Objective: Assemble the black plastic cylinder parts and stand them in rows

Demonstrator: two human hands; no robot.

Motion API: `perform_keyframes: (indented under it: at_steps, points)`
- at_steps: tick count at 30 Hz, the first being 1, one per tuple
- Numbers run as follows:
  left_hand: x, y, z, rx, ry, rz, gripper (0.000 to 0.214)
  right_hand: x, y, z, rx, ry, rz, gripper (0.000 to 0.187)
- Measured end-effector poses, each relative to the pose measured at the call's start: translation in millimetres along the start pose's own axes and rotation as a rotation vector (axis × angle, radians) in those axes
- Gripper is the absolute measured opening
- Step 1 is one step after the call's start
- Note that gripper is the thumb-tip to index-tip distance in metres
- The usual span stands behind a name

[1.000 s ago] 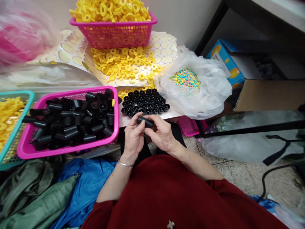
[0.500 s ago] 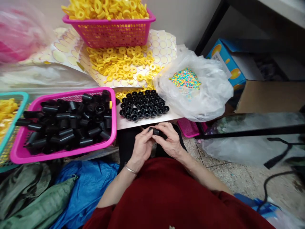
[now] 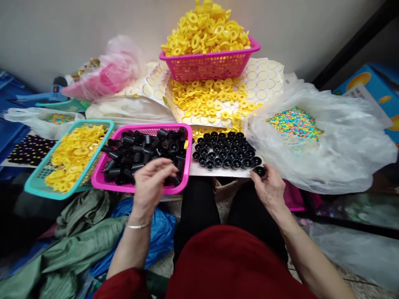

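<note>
My right hand [image 3: 270,186] grips a small black plastic cylinder [image 3: 259,171] between thumb and fingers, its hollow end facing up. It is at the front right corner of a group of similar black cylinders [image 3: 229,157], which stand upright in close rows on a white board. Over the front right part of a pink basket [image 3: 189,166] hangs my left hand [image 3: 151,180], its fingers loosely bent and nothing visible in them. Loose black cylinders [image 3: 137,154] fill that basket, most lying on their sides.
A heaped pink basket [image 3: 207,68] of yellow ring-shaped pieces stands at the back, with more yellow pieces [image 3: 205,99] before it. A teal basket [image 3: 40,192] of yellow pieces is at left. An open plastic bag [image 3: 336,153] with colourful beads [image 3: 296,123] lies at right.
My hands have parted from around one black cylinder over my lap. The left went to the pink basket, the right carried a cylinder to the rows. The view has turned left.
</note>
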State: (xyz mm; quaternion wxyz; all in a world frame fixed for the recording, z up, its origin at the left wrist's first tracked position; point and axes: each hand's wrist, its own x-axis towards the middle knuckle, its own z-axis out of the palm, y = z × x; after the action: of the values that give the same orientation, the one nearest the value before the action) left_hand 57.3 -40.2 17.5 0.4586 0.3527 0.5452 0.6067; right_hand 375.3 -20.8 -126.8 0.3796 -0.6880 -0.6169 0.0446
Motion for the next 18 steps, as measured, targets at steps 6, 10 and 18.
perform_keyframes:
  at_steps: [6, 10, 18]
  points:
    - [105.9, 23.4, -73.9, 0.670, 0.239, 0.114, 0.019, 4.1, 0.4, 10.9, 0.110, -0.045, 0.025, 0.049]
    - [153.3, 22.5, -89.5, 1.018, 0.163, 0.102, 0.025, -0.3, 6.4, 6.6, 0.186, -0.099, 0.082, 0.057]
    - [191.2, 2.4, -76.5, 1.453, -0.232, 0.071, 0.035, -18.4, -6.6, -17.3, 0.256, -0.043, 0.066, 0.041]
